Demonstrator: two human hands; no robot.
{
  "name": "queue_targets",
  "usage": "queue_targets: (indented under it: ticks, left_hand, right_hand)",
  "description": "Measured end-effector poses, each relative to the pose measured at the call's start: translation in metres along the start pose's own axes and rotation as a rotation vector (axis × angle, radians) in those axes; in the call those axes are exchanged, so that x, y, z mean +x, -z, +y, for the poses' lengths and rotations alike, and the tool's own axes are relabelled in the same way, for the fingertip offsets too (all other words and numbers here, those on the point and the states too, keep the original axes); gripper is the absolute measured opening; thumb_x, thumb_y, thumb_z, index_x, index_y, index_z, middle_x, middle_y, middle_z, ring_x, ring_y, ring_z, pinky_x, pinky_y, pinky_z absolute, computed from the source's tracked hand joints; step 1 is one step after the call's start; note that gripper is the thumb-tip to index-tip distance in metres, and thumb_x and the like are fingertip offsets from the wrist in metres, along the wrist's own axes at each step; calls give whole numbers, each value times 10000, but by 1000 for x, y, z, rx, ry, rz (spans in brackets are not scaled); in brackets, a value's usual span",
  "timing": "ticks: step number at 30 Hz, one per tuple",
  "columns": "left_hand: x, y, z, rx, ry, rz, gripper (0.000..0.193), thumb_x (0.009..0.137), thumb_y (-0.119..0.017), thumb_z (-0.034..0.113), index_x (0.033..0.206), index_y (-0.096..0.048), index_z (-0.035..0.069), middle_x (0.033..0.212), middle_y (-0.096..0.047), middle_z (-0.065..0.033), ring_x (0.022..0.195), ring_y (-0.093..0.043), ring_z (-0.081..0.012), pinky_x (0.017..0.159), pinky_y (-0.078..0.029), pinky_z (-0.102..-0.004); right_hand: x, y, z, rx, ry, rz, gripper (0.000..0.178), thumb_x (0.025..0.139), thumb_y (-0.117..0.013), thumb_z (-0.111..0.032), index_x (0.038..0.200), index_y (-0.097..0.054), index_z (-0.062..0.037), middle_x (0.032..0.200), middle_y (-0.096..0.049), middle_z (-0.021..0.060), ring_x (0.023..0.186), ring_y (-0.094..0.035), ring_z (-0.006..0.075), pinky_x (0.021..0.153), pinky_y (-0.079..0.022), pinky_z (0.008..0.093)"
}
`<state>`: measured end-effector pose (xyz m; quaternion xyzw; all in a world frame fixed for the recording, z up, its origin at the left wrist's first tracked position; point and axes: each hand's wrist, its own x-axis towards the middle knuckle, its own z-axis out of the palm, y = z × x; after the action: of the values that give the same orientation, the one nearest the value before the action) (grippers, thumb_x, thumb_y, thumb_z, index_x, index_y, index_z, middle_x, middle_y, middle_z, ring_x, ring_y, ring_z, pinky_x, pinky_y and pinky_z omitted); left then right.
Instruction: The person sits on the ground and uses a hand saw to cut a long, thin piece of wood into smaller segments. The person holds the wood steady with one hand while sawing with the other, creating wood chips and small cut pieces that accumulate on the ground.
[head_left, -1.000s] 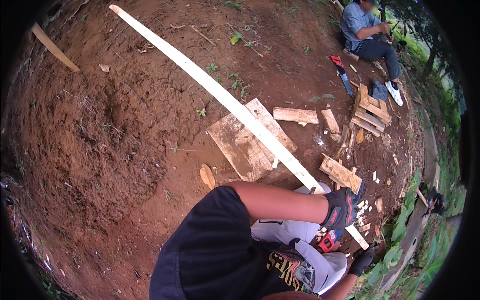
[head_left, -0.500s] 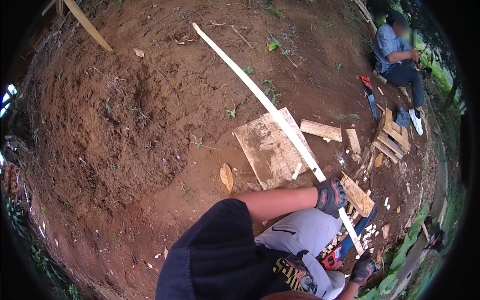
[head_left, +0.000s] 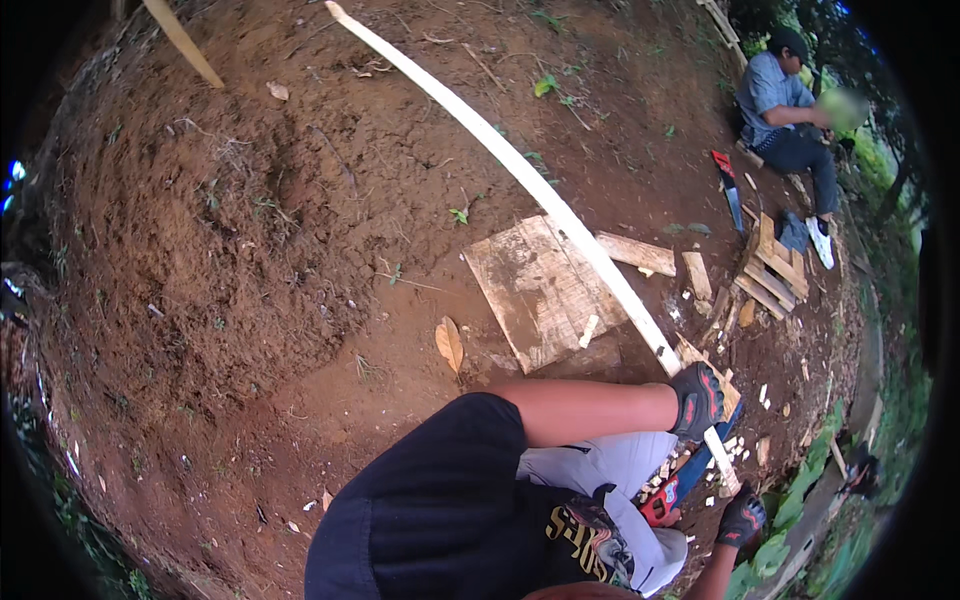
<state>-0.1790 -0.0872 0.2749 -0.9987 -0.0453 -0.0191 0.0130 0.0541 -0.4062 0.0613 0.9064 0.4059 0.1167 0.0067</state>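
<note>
A long pale wooden strip (head_left: 540, 190) runs from the upper left across a flat board down to my hands. My left hand (head_left: 697, 402), in a black glove with red marks, is closed around the strip near its lower part. At the lower end of the strip is my right hand (head_left: 741, 518), gloved alike, its fingers curled against the tip. Beside my knees lies a saw with a red handle (head_left: 660, 503) and a blue blade, partly hidden by the strip and my left hand. A wood block (head_left: 725, 383) shows behind my left hand.
A square wooden board (head_left: 535, 290) lies on brown soil, with an offcut plank (head_left: 637, 252) beside it. Several wood pieces (head_left: 775, 270) are stacked near another saw (head_left: 728, 188). A seated person (head_left: 775, 105) is at the upper right. Wood chips lie around my legs.
Both my hands have shifted a little to the right with the strip. The strip's far end has swung up and left. The view has moved slightly.
</note>
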Motion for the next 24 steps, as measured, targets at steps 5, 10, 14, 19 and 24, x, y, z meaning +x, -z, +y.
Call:
queue_targets:
  ticks: [5,10,14,19,24]
  left_hand:
    - [0,24,-30,-77,-36,20,430,871,-745,558,963,-832,147,874,-790,-126,820,-769,-334,751,-586,-495]
    - [4,37,-18,-55,36,-222,504,944,-683,625,1092,-814,161,955,-801,-144,922,-777,-328,1009,-564,-527]
    - [-13,19,-10,-54,35,-118,482,926,-715,623,1037,-820,165,844,-788,-110,784,-765,-312,791,-581,-497]
    - [-27,31,-13,-35,67,-204,523,969,-676,611,1090,-798,116,914,-788,-163,847,-762,-346,772,-581,-488]
    - [-34,32,-22,-69,28,-157,521,970,-681,604,1066,-791,103,848,-771,-164,794,-751,-366,748,-575,-491]
  right_hand:
    - [26,55,-13,65,-49,200,364,1065,-610,-354,814,-761,-138,741,-719,156,677,-699,376,620,-517,537]
    - [25,75,-18,103,-237,135,438,1044,-608,-414,727,-715,-130,771,-730,152,705,-706,379,626,-521,546]
    - [20,97,-18,170,-342,99,437,1057,-594,-425,752,-726,-141,764,-715,145,716,-698,392,620,-517,547]
    - [13,103,-25,179,-318,135,420,1062,-602,-388,754,-726,-132,747,-701,148,692,-686,381,606,-508,548]
    - [7,109,-31,226,-252,190,377,1055,-613,-348,748,-701,-148,661,-670,140,602,-660,366,549,-482,533]
